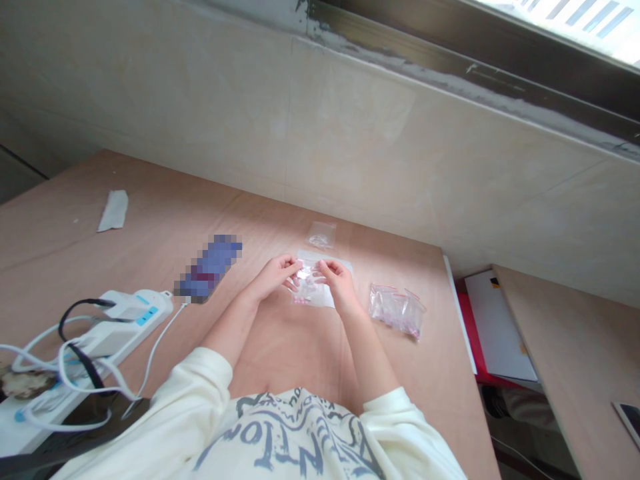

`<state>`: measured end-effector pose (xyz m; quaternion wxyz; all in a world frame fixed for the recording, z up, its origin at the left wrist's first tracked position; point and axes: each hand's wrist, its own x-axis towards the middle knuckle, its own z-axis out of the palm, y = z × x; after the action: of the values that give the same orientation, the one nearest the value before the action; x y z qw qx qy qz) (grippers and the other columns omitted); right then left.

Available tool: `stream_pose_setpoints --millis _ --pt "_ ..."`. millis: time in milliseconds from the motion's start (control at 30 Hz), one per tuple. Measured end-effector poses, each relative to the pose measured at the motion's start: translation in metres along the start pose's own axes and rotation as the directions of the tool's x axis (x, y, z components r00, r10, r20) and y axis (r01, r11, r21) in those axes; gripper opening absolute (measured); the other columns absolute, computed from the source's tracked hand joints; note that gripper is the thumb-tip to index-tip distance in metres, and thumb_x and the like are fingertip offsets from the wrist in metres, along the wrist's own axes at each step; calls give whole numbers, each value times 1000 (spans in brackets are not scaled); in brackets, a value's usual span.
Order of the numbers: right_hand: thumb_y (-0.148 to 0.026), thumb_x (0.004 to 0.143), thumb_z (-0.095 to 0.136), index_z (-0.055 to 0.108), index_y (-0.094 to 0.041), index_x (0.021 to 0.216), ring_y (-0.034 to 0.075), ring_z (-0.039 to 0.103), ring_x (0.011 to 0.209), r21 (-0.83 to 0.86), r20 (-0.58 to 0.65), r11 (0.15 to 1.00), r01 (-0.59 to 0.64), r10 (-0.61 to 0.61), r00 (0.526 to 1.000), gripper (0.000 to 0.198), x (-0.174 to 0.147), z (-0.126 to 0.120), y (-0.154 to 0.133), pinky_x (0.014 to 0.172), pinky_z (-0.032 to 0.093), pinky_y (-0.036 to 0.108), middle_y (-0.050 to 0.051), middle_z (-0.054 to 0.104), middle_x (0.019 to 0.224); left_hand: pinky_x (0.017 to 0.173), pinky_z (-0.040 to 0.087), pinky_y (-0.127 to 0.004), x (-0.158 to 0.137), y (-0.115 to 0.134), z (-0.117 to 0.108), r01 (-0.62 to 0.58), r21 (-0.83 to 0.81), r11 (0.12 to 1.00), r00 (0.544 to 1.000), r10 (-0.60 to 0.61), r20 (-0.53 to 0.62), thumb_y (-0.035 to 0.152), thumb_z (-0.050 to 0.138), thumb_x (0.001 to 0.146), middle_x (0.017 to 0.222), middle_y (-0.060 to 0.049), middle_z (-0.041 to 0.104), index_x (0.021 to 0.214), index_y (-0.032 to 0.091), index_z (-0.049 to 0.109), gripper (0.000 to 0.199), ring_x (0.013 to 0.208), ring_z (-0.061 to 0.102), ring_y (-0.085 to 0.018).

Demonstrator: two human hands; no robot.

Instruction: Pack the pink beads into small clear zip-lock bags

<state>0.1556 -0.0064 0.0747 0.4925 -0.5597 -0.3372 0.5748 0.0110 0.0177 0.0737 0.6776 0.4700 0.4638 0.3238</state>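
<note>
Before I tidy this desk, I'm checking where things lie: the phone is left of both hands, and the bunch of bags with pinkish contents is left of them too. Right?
Not quite: the head view shows the bunch of bags to the right of both the left hand and the right hand. The phone is indeed left of them.

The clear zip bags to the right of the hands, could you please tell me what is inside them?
Small pinkish pieces show through the clear zip bags, most plainly at the near right corner, too small to identify. What the overlapping layers cover cannot be made out.
</note>
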Motion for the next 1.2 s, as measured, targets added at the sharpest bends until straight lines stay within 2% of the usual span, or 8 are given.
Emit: stream_pose_setpoints --millis 267,567,667,867,1033,1200 --pt "-36 60 58 54 -14 61 11 53 56 -74 -82 997 -15 9 997 22 5 -3 4 55 41 26 2 57 61 41 47 -22 1 -1 -2 -13 2 1000 999 13 43 39 57 64 57 2 51 64 13 46 28 46 51 -7" --pt "-37 58 58 49 -15 55 9 46 45 -131 -154 991 -30 9 988 24 10 -4 6 45 38 24 -1 51 50 42 47 -21 1 -1 0 -10 -6 1000 996 11 84 40 54 66 59 2 52 67 13 48 27 47 51 -8" --pt "-38 59 58 50 -15 55 9 46 46 -124 -133 992 -37 21 991 24 8 -5 4 45 38 24 -1 51 52 43 47 -22 0 0 1 -12 -11 1000 997 13 81 40 54 66 58 2 51 65 14 48 27 47 50 -8" --pt "-34 54 62 52 -15 59 11 51 55 -55 -16 996 -66 65 998 21 0 -7 -2 51 41 25 -1 53 57 44 47 -22 0 0 -1 -14 -4 1000 999 14 40 40 54 65 57 3 49 63 14 48 27 49 50 -8" --pt "-27 54 61 49 -16 56 10 50 53 -24 -18 998 -50 50 999 16 1 -7 -1 52 39 25 -2 50 54 44 46 -21 -2 0 -1 0 6 1000 999 0 39 41 54 65 57 2 50 65 13 48 28 48 50 -8" --pt "-22 55 58 49 -17 54 9 46 51 -84 -34 996 5 -8 999 11 -1 -9 -1 52 36 24 -3 51 51 47 45 -20 -3 -1 0 -38 10 999 997 37 69 37 53 66 57 3 51 62 14 48 24 49 51 -8"
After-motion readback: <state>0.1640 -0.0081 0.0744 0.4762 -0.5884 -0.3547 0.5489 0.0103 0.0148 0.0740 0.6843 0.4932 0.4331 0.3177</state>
